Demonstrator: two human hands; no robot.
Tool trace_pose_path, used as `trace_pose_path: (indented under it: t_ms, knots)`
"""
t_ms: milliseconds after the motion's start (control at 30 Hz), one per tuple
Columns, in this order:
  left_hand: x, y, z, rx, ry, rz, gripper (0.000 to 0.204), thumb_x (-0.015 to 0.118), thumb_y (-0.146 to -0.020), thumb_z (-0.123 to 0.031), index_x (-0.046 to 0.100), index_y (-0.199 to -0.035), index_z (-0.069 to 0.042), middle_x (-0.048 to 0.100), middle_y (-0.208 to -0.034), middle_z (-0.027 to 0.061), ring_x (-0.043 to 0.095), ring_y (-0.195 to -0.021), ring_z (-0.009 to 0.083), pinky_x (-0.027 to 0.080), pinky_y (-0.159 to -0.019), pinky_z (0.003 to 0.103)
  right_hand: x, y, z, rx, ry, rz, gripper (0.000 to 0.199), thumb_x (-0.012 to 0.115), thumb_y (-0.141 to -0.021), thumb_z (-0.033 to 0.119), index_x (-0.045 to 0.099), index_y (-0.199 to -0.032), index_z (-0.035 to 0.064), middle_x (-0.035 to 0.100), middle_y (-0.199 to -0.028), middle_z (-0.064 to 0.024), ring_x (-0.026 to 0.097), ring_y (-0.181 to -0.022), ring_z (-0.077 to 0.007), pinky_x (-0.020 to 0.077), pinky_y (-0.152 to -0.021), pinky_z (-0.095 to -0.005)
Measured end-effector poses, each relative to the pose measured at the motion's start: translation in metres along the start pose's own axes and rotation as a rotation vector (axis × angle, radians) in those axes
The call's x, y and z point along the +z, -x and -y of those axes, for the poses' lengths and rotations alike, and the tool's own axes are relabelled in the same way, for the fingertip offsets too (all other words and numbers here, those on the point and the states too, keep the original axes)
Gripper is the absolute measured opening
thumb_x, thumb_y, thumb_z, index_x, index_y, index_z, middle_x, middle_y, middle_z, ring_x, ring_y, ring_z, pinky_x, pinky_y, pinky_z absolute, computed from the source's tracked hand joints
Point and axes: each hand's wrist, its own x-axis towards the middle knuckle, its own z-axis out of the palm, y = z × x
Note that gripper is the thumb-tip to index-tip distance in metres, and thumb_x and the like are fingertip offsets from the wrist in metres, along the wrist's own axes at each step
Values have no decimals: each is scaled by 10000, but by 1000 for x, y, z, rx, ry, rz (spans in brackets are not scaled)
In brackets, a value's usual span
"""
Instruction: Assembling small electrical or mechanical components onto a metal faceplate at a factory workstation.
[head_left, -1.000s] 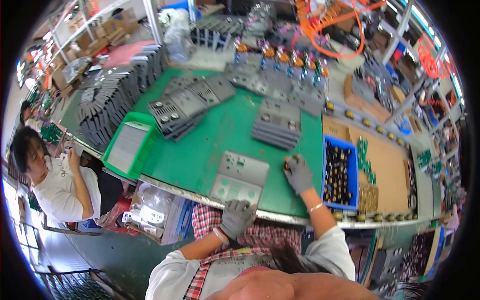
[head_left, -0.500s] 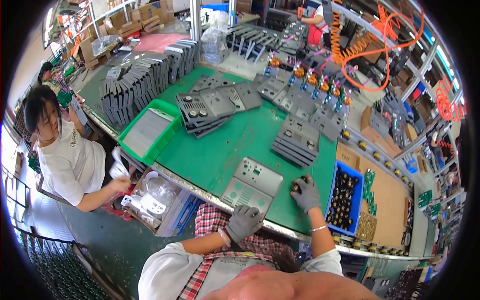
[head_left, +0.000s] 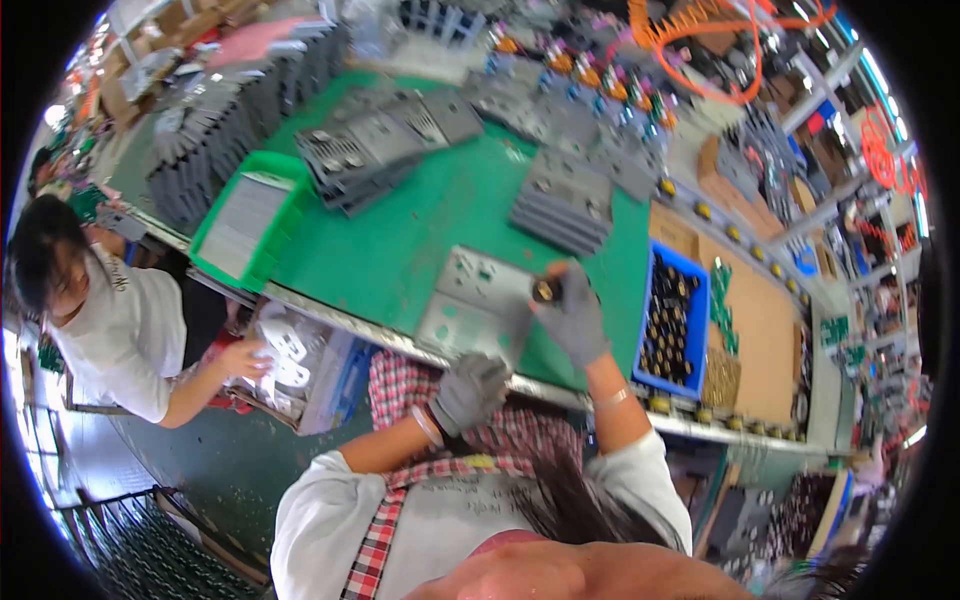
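A grey sheet-metal panel [head_left: 478, 305] with round holes and slots lies on the green tabletop in front of me. My right hand [head_left: 578, 322], in a grey glove, is closed on a black round fitting [head_left: 547, 290] with a brass-coloured centre. It hovers by the panel's right edge. At the panel's near edge my left hand [head_left: 468, 394], also gloved, has its fingers curled; what they hold, if anything, is hidden. Right of my right hand stands a blue bin [head_left: 640, 350] of similar black and brass fittings [head_left: 672, 325].
Stacked grey panels [head_left: 565, 205] stand beyond my right hand, with another stack [head_left: 365, 150] farther left. A green tray [head_left: 278, 215] sits at the table's left. A co-worker [head_left: 110, 310] handles white parts over a box [head_left: 325, 385]. Orange coiled hoses [head_left: 690, 75] hang at upper right.
My right hand has lifted from the tabletop and moved left to the panel's edge with the fitting. My left hand stays by the near edge. The whole view has shifted with my head.
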Motion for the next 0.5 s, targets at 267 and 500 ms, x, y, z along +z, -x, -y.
trace_pose_path:
  t_ms: [267, 500]
  knots:
    - [-64, -54, 17, -303, 282, -219, 120, 571, -763, -97, 554, -868, -41, 572, -914, 121, 573, -757, 292, 465, -645, 352, 7, -3, 29, -51, -233, 14, 384, 657, -652, 89, 466, -980, 27, 556, -801, -99, 568, -732, -210, 459, -660, -304]
    - [-94, -85, 0, -209, 280, -152, 150, 607, -748, -94, 562, -884, -50, 562, -977, 130, 586, -781, 296, 475, -647, 335, 4, 6, 38, 32, -353, 166, 415, 643, -644, 109, 504, -1028, 39, 565, -829, -102, 563, -708, -215, 459, -641, -299]
